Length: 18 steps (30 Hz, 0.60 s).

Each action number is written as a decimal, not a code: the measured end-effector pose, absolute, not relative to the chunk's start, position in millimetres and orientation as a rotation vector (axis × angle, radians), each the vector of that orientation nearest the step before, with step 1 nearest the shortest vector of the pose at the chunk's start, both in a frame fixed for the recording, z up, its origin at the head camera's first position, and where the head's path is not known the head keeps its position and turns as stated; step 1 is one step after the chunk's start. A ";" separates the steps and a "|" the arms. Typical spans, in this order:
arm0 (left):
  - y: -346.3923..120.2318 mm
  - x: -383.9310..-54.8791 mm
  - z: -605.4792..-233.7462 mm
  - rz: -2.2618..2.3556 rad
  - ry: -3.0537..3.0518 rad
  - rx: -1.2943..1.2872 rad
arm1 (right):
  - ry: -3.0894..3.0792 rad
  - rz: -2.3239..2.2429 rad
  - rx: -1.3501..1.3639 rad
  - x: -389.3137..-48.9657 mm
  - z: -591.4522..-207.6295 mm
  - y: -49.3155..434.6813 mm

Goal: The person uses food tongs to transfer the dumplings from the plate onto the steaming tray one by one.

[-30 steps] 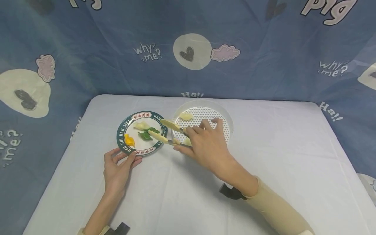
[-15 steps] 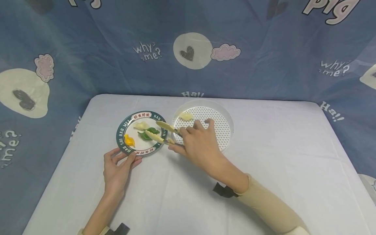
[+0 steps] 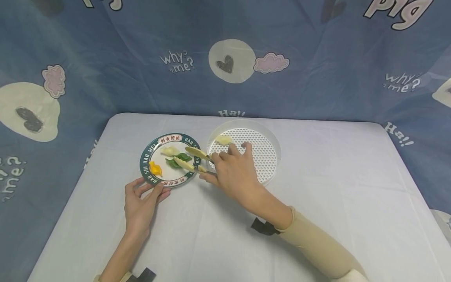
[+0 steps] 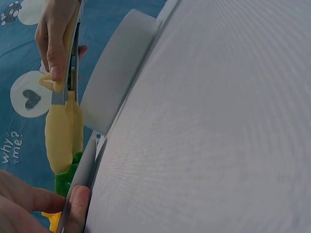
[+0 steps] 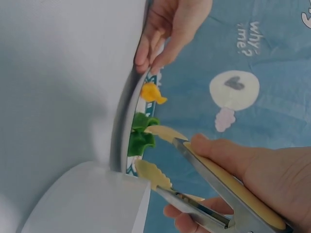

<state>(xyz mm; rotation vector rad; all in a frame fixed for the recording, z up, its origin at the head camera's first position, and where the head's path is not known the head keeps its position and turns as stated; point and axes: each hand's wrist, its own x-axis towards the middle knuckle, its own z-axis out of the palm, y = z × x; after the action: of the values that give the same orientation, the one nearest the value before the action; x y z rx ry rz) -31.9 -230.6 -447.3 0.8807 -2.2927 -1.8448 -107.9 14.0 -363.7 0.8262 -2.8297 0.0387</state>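
My left hand (image 3: 139, 207) pinches the near rim of a round plate (image 3: 145, 157) with a green lettered border, thumb on top and fingers beneath. On it lie a yellow dumpling-like piece (image 3: 155, 169), a pale one (image 3: 170, 151) and green, wrinkled ones (image 5: 141, 138) in the middle. My right hand (image 3: 236, 174) grips a pair of tongs (image 5: 209, 182) with cream, scalloped tips. The tips stand apart over the plate's right half, one on either side of the green pieces in the right wrist view. Whether they touch the green is hard to tell.
Right of the plate, close beside it, stands a white round tray (image 3: 274, 147) with a perforated bottom and raised wall. A pale dumpling-like piece (image 3: 223, 140) lies in it; my right hand hides part. White cloth (image 3: 334, 188) covers the table, with a blue printed curtain (image 3: 303, 90) behind.
My right hand has moved left with the tongs, bringing their tips further over the plate to the green pieces. The left hand and the plate have stayed in place.
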 end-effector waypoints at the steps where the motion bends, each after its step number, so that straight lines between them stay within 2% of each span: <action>1: -230.5 -32.0 -447.3 -1.846 -2.291 0.879 | -2.829 0.037 0.825 -108.1 -364.1 13.7; 18: -229.5 -32.6 -447.5 -1.837 -2.285 0.866 | -2.872 0.012 0.826 -111.7 -362.5 4.0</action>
<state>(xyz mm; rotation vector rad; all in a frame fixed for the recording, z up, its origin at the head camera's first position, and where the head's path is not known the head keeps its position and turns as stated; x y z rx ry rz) -32.6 -229.5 -447.5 0.8663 -2.2852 -1.8371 -111.7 4.0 -362.5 0.8261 -2.8717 0.0124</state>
